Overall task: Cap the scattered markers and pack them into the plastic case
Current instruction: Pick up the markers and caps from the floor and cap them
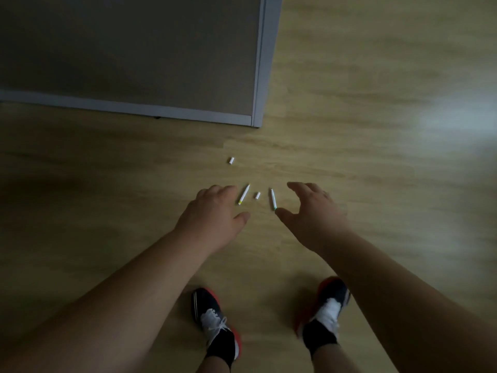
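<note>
Floor of pale wood carries everything, with a grey panel standing at eleven o'clock and no case in view. Both arms reach down from a standing stance, likely to gather the pieces. Left hand hovers with fingers loosely curled, holding nothing, just beside the yellow marker; right hand is spread wide, empty, thumb tip near the green marker. Shoes stand at six o'clock. Both markers are slim, white and seemingly uncapped, lying between the hands. One white cap lies between them; a far cap sits at twelve o'clock, apart.
</note>
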Demonstrator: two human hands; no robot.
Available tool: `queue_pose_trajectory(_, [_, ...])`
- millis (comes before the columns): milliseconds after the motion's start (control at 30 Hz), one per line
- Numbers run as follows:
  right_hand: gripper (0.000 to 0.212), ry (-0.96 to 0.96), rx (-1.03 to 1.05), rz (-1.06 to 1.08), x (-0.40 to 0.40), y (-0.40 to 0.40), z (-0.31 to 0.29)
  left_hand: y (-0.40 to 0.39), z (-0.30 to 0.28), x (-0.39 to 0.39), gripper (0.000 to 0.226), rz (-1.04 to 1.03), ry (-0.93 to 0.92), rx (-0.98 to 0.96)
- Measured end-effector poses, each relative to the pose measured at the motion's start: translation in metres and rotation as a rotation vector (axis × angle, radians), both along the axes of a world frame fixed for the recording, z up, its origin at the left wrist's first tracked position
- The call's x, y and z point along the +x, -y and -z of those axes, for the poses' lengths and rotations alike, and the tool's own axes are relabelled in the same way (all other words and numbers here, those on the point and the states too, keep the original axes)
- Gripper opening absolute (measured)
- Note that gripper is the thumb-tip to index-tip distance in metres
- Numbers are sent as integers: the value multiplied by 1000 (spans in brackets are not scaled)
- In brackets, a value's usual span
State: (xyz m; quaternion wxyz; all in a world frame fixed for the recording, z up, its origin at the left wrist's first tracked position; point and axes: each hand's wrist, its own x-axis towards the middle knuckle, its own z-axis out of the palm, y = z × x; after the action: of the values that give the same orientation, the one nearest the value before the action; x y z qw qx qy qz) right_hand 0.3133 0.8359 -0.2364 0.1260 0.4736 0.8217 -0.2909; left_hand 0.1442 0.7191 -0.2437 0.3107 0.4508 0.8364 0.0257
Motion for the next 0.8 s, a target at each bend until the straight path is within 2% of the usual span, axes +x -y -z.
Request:
queue_pose_trajectory(300, [68, 96, -85, 32, 20, -40, 179, -43, 167, -1, 55, -41, -10, -57])
queue_pose_trajectory(467, [66, 102, -86, 41, 23, -62, 272, -56, 262, 7, 47, -59, -16, -94])
queue_pose_trajectory(800, [59, 68, -74, 44, 4, -79, 387, -67, 374, -5, 51, -98, -42, -127])
